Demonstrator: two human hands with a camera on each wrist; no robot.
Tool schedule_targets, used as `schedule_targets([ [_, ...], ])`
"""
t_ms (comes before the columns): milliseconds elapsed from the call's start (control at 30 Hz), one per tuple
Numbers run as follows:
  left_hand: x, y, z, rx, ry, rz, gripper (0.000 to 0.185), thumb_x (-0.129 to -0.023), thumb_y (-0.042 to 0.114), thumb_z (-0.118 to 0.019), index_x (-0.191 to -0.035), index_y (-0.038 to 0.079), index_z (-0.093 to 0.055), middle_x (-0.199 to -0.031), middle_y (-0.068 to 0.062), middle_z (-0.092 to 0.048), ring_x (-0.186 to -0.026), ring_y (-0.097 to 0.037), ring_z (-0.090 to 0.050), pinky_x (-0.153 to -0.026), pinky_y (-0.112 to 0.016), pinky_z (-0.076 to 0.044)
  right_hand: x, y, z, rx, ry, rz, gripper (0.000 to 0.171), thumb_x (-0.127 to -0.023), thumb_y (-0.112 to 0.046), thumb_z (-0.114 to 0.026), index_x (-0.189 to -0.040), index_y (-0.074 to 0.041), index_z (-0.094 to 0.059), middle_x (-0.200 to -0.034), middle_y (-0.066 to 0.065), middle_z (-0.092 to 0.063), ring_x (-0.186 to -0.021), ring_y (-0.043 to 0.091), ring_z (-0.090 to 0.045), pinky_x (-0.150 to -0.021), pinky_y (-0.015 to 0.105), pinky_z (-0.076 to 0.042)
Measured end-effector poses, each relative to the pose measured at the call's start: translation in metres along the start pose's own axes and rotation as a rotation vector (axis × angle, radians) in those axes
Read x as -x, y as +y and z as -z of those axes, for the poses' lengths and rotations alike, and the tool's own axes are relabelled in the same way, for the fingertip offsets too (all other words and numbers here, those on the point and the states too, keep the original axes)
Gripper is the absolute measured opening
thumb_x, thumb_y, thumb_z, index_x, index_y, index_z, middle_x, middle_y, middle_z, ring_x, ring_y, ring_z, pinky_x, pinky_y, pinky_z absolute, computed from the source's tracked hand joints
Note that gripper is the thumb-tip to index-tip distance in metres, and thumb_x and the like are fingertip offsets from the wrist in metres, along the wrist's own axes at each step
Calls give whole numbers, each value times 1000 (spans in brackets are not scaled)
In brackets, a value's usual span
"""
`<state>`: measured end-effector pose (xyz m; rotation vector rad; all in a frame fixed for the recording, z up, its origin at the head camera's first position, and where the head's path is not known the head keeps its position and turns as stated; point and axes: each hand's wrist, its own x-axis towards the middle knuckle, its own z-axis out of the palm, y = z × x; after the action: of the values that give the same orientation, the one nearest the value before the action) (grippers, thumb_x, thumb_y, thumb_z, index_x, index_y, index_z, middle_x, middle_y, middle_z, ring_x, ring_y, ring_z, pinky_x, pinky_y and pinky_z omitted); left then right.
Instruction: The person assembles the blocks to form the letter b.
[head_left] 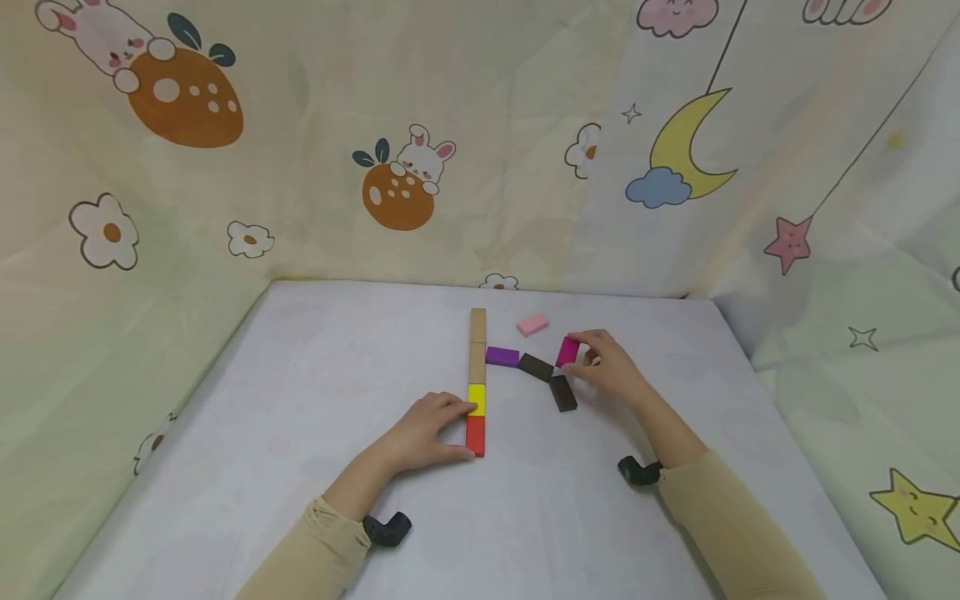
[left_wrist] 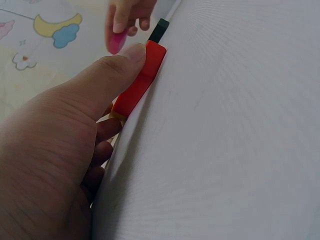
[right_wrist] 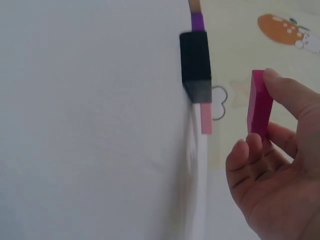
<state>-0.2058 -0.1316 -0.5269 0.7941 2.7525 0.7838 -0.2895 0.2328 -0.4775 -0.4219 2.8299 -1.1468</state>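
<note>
My right hand (head_left: 611, 367) pinches a magenta block (head_left: 567, 352) between thumb and fingers, beside two dark blocks; the right wrist view shows it upright in the fingers. The dark blocks (head_left: 536, 367) meet at an angle, one pointing toward the front. My left hand (head_left: 423, 433) holds the red block (head_left: 476, 437) at the near end of a straight row, thumb at its near end and index finger on the yellow block (head_left: 477, 398). Beyond these, tan blocks (head_left: 477, 362) continue the row. A purple block (head_left: 502, 357) links the row to the dark blocks.
A loose pink block (head_left: 532, 325) lies on the white table (head_left: 300, 375), behind the dark blocks. Cartoon-printed cloth (head_left: 495, 208) stands around the table's back and sides. Dark wrist-worn devices (head_left: 388, 530) show near both sleeves.
</note>
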Motion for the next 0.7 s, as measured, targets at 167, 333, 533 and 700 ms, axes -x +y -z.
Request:
schedule_targets([
  [167,0,0,0,2,1,-3,74,-79,60,-73,-144,34,-49,-135,6,-52,-128,-16,-43,-108,-41,-44,15,-6,-5,-7,22,31,62,-85,-25,-79,-140,-12,-53,-132,12,-49,-93,22,-54,-67,25,-49],
  [333,0,1,1,-4,-2,-5,74,-79,61,-73,-144,34,-50,-135,6,-52,-128,-16,-43,-109,-41,-43,30,-10,-11,-43,26,46,62,-84,-25,-80,-138,-12,-54,-130,10,-50,-91,22,-54,-67,23,-50],
  [533,0,0,1,-8,4,-10,74,-79,60,-74,-143,33,-50,-133,7,-53,-127,-15,-44,-109,-40,-43,47,-9,-20,-48,37,40,59,-83,-28,-80,-136,-16,-56,-126,7,-51,-88,19,-54,-67,21,-50],
  [700,-1,-1,0,-14,5,-10,73,-80,61,-73,-143,33,-50,-133,6,-53,-126,-15,-45,-107,-40,-44,58,-10,-26,-46,51,73,59,-82,-26,-81,-134,-14,-57,-122,6,-52,-84,18,-54,-65,21,-47],
])
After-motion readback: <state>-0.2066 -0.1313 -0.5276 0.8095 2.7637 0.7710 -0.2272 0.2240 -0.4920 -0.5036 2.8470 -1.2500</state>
